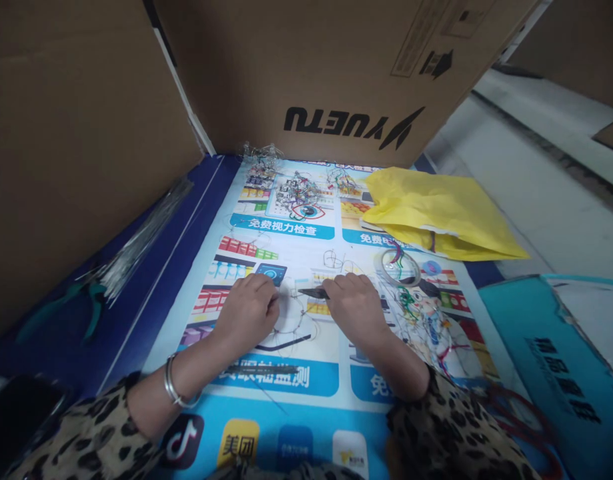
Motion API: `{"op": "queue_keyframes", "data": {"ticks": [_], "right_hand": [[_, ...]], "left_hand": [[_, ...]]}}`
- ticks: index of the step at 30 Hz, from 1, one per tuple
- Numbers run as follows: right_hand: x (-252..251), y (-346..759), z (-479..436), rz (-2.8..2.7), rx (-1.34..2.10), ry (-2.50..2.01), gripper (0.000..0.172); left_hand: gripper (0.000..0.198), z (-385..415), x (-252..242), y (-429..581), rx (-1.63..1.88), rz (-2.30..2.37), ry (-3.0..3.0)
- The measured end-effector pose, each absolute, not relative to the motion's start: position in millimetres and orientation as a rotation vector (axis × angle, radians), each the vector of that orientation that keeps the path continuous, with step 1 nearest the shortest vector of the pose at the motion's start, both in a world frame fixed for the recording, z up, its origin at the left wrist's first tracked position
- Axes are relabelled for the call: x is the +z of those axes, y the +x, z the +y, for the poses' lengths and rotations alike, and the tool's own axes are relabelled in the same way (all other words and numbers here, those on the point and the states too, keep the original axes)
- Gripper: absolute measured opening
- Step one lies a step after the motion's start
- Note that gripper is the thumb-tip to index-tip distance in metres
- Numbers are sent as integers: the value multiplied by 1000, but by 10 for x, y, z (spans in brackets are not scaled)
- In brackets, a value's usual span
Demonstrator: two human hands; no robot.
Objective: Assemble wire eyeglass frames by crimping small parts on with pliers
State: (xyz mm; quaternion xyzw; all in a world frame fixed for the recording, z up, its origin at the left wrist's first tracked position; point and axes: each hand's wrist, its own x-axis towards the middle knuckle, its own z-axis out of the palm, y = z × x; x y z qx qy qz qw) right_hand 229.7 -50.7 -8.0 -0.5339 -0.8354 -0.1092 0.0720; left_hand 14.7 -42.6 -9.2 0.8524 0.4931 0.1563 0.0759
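My left hand [251,303] is closed in a pinch above the printed poster; what its fingertips hold, if anything, is too small to make out. In my right hand [356,303] is a dark pointed tool [312,292], its narrow tip aimed at the left hand. The fingers cover the rest of it, so its exact kind does not show. Below and between both hands, a thin wire loop [302,321] lies on the poster. Several dark straight wires [261,369] rest nearer to me, by the left forearm.
Teal-handled pliers [94,310] and a bundle of straight wires [141,240] lie left. Tangled wire pieces [299,190] sit at the back, others [431,327] at right beside a tape roll [400,267]. A yellow bag [441,210] lies behind. Cardboard [306,73] walls the far side.
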Motion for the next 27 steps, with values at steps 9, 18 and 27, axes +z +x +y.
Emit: {"op": "queue_keyframes", "data": {"ticks": [9,18,27], "right_hand": [[-90,2292,-515,-2532,-272,-1561,8],[-86,2289,-506,-2517,-264,-1577,10],[-74,2300,-503,-2503,-350,-1581,10]], "left_hand": [[10,-422,-67,153,448,1491,2556],[8,-424,-73,157,366,1518,2603],[10,-436,-75,165,434,1473,2599]]}}
